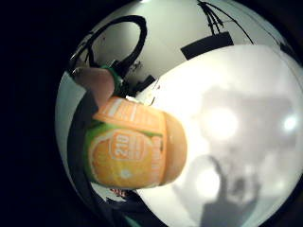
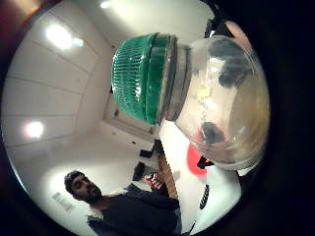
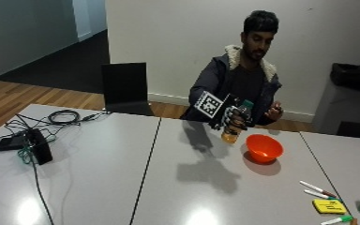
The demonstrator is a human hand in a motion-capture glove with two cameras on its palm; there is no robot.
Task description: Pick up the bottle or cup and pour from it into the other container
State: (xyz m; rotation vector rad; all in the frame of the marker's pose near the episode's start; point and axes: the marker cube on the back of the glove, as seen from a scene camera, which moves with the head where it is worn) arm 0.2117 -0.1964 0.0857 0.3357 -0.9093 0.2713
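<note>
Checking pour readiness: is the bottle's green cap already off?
No: the green cap sits on the neck of the bottle that the right hand grips.

bottle above table | bowl on table, just beside bottle

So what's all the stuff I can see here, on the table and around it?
bottle: one, green cap, orange label, held above the table beside the bowl
bowl: one, orange, on the table
markers: three or so, near the table's edge
yellow block: one, beside the markers
black box with cables: one, far end of the table
chair: one, black, behind the table
gloved right hand: one, black, grips the bottle
bare hand: one, raised off the table
</note>
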